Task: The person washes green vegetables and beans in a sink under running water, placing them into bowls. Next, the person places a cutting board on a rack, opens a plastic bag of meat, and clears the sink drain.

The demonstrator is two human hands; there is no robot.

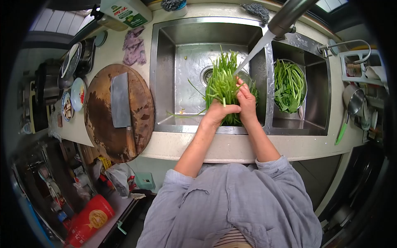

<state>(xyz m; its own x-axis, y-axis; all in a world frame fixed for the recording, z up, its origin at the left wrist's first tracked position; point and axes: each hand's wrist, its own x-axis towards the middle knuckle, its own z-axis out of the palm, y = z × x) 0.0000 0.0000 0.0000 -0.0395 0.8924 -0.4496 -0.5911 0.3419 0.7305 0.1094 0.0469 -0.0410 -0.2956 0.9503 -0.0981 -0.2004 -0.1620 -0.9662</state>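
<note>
Between the left hand (217,112) and right hand (247,104), both curled against them, green stems (224,78) are held under running water (255,50), by which some could be washed loose if gripped slackly.

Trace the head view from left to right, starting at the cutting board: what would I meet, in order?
Round cutting board bearing a cleaver → bunch of green stalks in the hands → separate pile of greens → green handle.
</note>
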